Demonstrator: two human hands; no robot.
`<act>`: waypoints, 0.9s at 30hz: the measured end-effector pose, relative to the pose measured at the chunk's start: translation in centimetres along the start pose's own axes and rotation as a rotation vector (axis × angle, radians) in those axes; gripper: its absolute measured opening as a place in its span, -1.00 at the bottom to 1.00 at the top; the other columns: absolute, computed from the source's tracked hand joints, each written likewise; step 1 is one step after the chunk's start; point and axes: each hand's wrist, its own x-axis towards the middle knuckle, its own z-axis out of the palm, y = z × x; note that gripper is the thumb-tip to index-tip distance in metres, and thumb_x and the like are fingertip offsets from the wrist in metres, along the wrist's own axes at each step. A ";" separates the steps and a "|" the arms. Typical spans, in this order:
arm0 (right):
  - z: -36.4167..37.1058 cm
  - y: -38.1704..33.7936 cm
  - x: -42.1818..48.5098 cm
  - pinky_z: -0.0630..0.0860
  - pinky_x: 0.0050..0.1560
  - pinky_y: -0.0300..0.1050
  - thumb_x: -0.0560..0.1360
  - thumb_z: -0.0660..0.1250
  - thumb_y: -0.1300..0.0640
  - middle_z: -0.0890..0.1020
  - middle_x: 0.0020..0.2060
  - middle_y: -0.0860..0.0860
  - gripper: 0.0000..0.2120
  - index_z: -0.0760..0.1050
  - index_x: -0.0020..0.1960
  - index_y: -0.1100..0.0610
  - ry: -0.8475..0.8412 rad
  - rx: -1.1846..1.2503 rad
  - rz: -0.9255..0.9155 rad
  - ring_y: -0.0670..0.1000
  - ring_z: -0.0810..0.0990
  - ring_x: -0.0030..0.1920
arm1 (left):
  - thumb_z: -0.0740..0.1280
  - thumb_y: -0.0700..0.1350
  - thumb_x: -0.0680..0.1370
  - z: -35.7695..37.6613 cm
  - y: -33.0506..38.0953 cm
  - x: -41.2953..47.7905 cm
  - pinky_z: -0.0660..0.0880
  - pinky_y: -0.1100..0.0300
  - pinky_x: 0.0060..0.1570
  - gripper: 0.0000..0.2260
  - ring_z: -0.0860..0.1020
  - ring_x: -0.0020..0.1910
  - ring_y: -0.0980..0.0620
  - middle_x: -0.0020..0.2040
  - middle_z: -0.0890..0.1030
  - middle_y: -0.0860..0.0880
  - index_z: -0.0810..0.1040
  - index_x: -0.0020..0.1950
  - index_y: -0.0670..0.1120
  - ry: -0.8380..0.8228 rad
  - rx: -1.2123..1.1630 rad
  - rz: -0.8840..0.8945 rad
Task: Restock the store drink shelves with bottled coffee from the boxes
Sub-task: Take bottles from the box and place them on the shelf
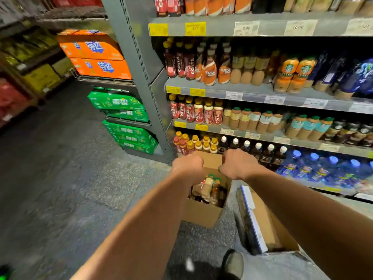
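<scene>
Forearms are reaching toward the open cardboard box [201,215] on the floor, with bottled coffee [207,188] lying inside. Left hand [187,166] and right hand [238,165] are curling fingers at its far flap; whether they are grasping it cannot be told. Flaps probably need holding wide so bottles lift cleanly toward the shelves [262,91].

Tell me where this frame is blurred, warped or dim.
Head view: wide-angle distortion slants the grey shelf upright. Motion blur smears the floor at lower left. The crates at far left are dim and soft. The lower price tags are too blurred to read. The open box looks fairly sharp.
</scene>
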 end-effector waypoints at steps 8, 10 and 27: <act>3.8 3.3 9.4 0.42 -0.26 -0.15 0.51 0.24 0.03 0.48 -0.20 0.04 -0.84 0.44 -0.04 0.13 -0.135 -0.017 0.046 0.08 0.50 -0.14 | 0.23 -0.08 0.55 4.0 -0.3 9.5 0.45 0.06 -0.05 -0.75 0.53 0.08 -0.14 0.15 0.54 -0.11 0.52 0.20 -0.08 -0.093 -0.049 0.065; 4.3 4.2 11.9 0.32 -0.38 -0.20 0.50 0.25 0.03 0.43 -0.30 0.01 -0.83 0.39 -0.09 0.14 -0.168 -0.008 0.068 0.09 0.48 -0.18 | 0.22 -0.10 0.55 5.0 -0.1 11.7 0.42 0.06 -0.07 -0.76 0.52 0.06 -0.13 0.10 0.53 -0.09 0.52 0.20 -0.07 -0.140 -0.067 0.049; 22.5 4.2 24.5 0.49 0.06 -0.04 0.61 0.11 0.18 0.56 0.17 0.22 -0.73 0.44 0.24 0.24 -0.413 0.079 0.188 0.23 0.56 0.15 | 0.23 -0.09 0.57 23.0 -6.3 25.7 0.48 -0.01 0.04 -0.74 0.53 0.10 -0.18 0.19 0.51 -0.14 0.47 0.25 -0.06 -0.450 -0.297 -0.005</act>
